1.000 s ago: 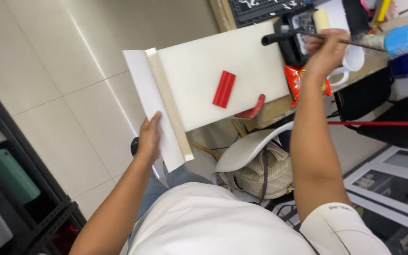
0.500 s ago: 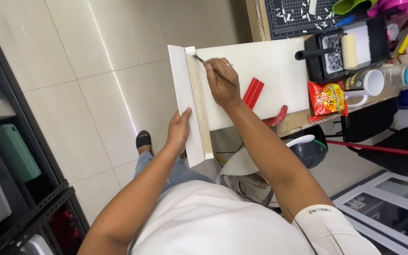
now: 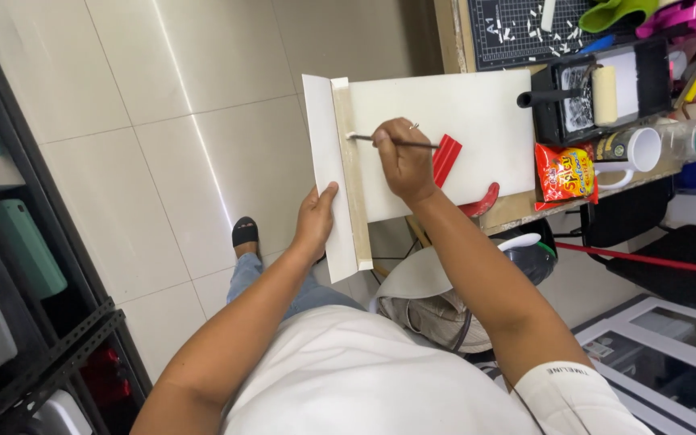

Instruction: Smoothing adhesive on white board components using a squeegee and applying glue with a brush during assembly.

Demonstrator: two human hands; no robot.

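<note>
A white board [image 3: 453, 137] with a pale wooden strip [image 3: 352, 185] along one side lies over the edge of the desk. My left hand [image 3: 316, 219] steadies the board's outer white flap from below. My right hand [image 3: 403, 161] holds a thin paintbrush [image 3: 364, 138]; its tip touches the board beside the wooden strip. A red clip-like piece [image 3: 446, 159] lies on the board right behind my right hand.
On the desk stand a black paint tray with a roller [image 3: 598, 93], a white mug [image 3: 634, 149], a red-yellow snack packet [image 3: 564, 171] and a cutting mat [image 3: 509, 28]. Tiled floor [image 3: 163, 145] lies to the left, dark shelving [image 3: 18, 266] beyond it. A fan [image 3: 437, 310] sits under the desk.
My right hand came from the paint tray to the board with the brush, then slid the tip down along the wooden strip. My left hand stayed on the flap.
</note>
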